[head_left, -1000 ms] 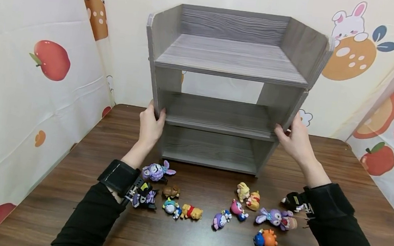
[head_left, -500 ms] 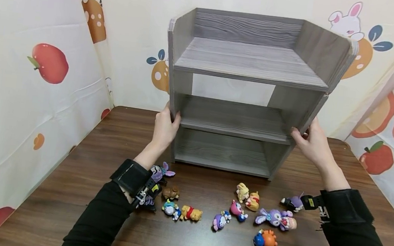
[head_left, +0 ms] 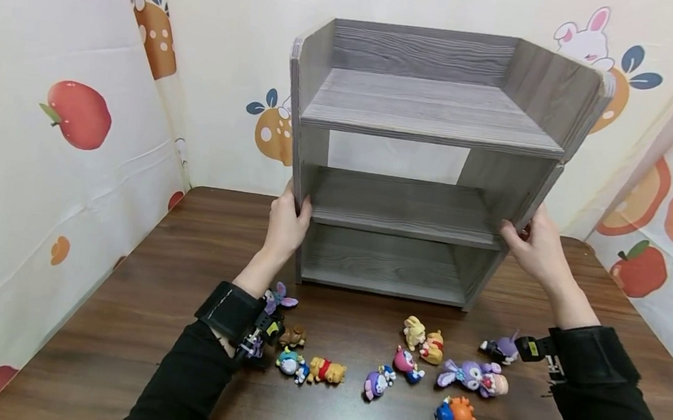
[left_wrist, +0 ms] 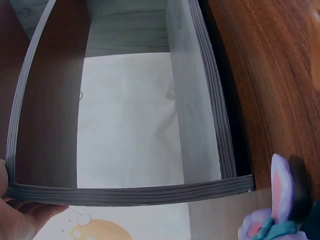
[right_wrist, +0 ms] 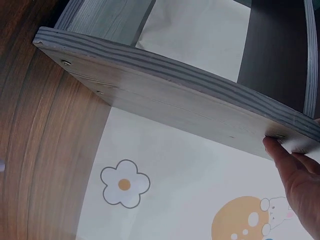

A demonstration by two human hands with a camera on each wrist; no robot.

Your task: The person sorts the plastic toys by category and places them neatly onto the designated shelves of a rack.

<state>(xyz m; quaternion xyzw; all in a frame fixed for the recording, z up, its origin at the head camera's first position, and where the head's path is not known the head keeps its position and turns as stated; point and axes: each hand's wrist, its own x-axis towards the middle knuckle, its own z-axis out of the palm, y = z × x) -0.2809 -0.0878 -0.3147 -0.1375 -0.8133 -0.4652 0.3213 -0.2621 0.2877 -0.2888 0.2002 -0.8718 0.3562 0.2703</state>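
A grey wood-grain shelf unit (head_left: 398,206) with three tiers stands upright at the back of the brown table. My left hand (head_left: 288,224) grips its left side panel at about the middle tier, thumb on the front edge. On the opposite side my right hand (head_left: 532,248) holds the right panel at a similar height. In the left wrist view, fingers (left_wrist: 42,212) reach round the panel's outer face. Fingertips (right_wrist: 272,142) press the outer face near a screw in the right wrist view. No toys are on the tiers.
Several small toy figures lie before the shelf: a yellow bear (head_left: 326,371), a purple rabbit (head_left: 467,374), an orange crab (head_left: 463,415) and a brown figure (head_left: 293,337). My left wrist partly hides others. Printed cloth (head_left: 225,41) hangs behind and at both sides.
The shelf unit has shifted to the right along the table, with both hands holding its sides; most of that movement came in the first half second. The toys have stayed in place.
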